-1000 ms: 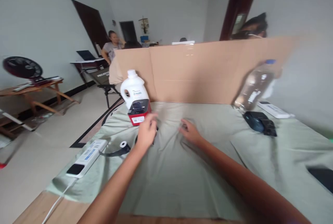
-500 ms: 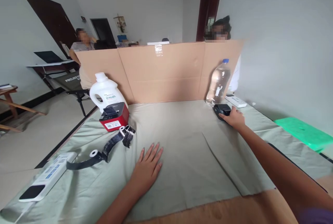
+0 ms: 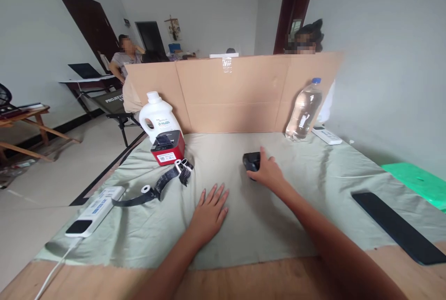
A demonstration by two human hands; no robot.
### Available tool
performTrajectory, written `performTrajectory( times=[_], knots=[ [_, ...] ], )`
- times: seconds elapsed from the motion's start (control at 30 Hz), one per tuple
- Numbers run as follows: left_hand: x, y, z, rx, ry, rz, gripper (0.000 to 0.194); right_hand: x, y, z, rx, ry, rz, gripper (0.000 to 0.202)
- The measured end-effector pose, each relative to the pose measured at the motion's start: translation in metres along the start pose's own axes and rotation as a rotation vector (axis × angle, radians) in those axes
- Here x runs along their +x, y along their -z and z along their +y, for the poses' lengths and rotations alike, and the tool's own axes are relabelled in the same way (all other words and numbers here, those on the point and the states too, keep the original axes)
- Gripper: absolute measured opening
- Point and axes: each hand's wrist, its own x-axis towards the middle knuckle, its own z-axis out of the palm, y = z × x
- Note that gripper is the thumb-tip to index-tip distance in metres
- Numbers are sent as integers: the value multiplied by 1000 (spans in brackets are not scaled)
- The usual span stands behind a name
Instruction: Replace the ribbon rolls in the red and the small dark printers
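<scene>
My right hand (image 3: pixel 269 172) grips a small black box-shaped device (image 3: pixel 252 160) over the middle of the cloth, with fingers and thumb around its right side. Its kind is not clear, and part of it is hidden under the hand. My left hand (image 3: pixel 211 207) lies flat on the green-grey cloth (image 3: pixel 240 225), fingers spread, holding nothing. To its left, a black ribbon (image 3: pixel 165 180) with white cores trails across the cloth. Behind the ribbon is a red and black printer-like box (image 3: pixel 168 147) with a white label, close to a white jug (image 3: pixel 159 114).
A cardboard panel (image 3: pixel 232 91) walls off the back. A clear bottle with blue cap (image 3: pixel 302 112) and a white power strip (image 3: pixel 326 135) stand at back right. Another power strip (image 3: pixel 95 210) lies left, a long black flat object (image 3: pixel 397 225) right. Two people are beyond the panel.
My right hand has moved left with the black device, from beside the bottle to mid-cloth. My left hand stays flat. The camera view has shifted, and the long black object now shows fully.
</scene>
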Motion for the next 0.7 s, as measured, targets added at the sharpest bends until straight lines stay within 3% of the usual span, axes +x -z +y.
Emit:
performTrajectory(
  times=[0.07,0.13,0.23,0.3,0.4,0.5,0.6,0.7],
  knots=[
    [1,2,1,-14,11,-25,53,-14,-24,-28,-5,12,-2,108],
    [2,3,2,-32,23,-53,53,-24,-38,-51,-180,-19,-46,105],
    [3,5,3,-72,39,-81,53,-34,-45,-72,-453,-81,-130,105],
    [1,6,3,-111,42,-81,53,-37,-41,-76,-518,-88,-160,108],
    [-1,11,1,-218,43,-31,53,-34,-27,-66,-456,-73,-197,103],
    [11,20,-8,-466,189,89,42,-29,-16,-40,-296,-28,-184,86],
    [49,29,-21,-778,413,211,31,-27,-17,-12,-168,-5,-131,65],
    [101,35,-29,-982,562,131,33,-26,-24,6,-104,0,-79,52]
  ],
)
